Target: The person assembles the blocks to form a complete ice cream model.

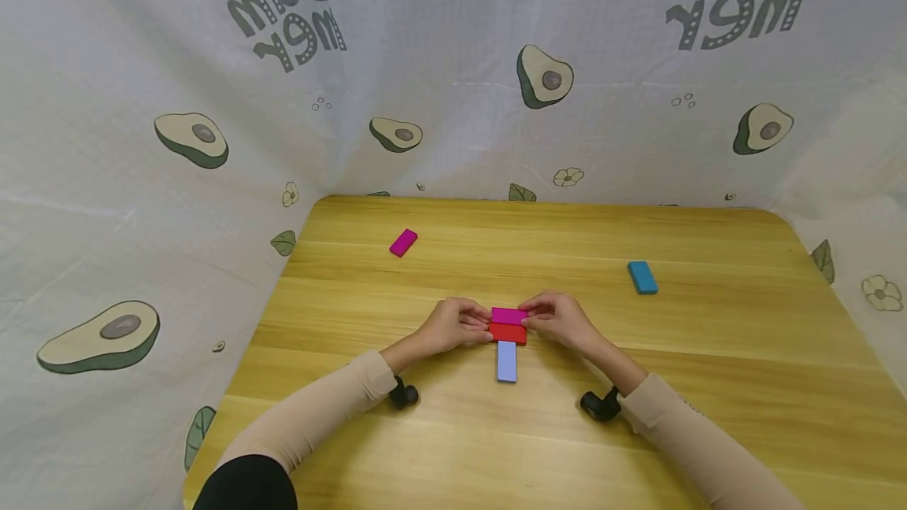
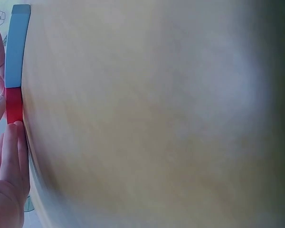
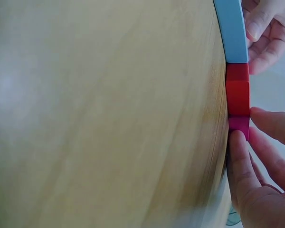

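In the head view, three rectangular blocks lie together at mid-table: a magenta block (image 1: 508,315) crosswise at the far side, a red block (image 1: 507,333) against it, and a pale blue block (image 1: 506,362) pointing toward me. My left hand (image 1: 455,324) grips the left end of the red block with thumb and fingers, its fingertips also by the magenta one. My right hand (image 1: 558,317) pinches the right end of the magenta block. From the right wrist, the right fingers (image 3: 242,161) press on the magenta block (image 3: 238,126); its far side is hidden.
Another magenta block (image 1: 403,242) lies farther back on the left. A blue block (image 1: 642,278) sits to the right, beyond my right hand. The wooden tabletop (image 1: 708,431) ends at a white avocado-print cloth (image 1: 453,69) hanging behind it.
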A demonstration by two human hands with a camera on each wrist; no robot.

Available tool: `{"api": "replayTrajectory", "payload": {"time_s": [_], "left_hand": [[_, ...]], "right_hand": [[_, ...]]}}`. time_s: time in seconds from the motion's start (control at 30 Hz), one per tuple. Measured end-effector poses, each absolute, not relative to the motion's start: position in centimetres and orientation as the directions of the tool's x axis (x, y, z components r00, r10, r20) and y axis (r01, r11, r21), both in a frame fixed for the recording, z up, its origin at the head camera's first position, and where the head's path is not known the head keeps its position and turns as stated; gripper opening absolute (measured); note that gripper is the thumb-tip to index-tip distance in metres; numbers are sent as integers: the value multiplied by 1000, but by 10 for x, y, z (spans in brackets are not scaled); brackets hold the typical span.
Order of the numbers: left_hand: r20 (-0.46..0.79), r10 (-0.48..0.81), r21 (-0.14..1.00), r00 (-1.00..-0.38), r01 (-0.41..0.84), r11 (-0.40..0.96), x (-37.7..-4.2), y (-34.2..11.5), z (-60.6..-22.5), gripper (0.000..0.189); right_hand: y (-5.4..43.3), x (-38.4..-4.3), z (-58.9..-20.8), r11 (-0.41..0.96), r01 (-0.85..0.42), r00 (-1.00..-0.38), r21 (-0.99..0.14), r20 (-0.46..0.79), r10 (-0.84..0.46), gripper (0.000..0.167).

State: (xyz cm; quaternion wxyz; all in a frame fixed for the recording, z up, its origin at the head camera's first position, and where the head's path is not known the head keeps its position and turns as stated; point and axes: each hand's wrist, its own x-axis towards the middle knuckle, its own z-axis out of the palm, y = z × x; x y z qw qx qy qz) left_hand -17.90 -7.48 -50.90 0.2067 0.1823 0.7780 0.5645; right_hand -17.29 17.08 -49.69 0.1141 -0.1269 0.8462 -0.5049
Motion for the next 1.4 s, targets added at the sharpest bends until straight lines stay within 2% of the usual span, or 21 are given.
{"api": "replayTrajectory", "payload": {"time_s": [0.27,0.53,0.8,0.93,1.17,1.4], "left_hand": [[-109,525,959,-844,50,280,-179,-74,-509,31],[-110,528,963,-842,41,267,-168,-74,-478,30],[-110,528,963,-842,41,266,-166,-75,-475,29],[-117,532,960,-839,41,276,-167,-74,-477,30],[-127,533,960,-836,31,278,-180,-74,-506,31],[-119,531,959,-839,41,279,-181,-76,-509,30]], "right_hand": [[172,-173,-497,455,-102,-941,-885,-62,-332,22],[172,-173,-498,445,-103,-941,-890,-57,-333,23],[172,-173,-500,443,-93,-942,-892,-66,-330,24],[171,-171,-498,436,-77,-944,-896,-75,-321,25],[172,-167,-496,415,-85,-948,-906,-55,-313,28],[172,-165,-498,422,-75,-953,-903,-60,-297,29]]}}
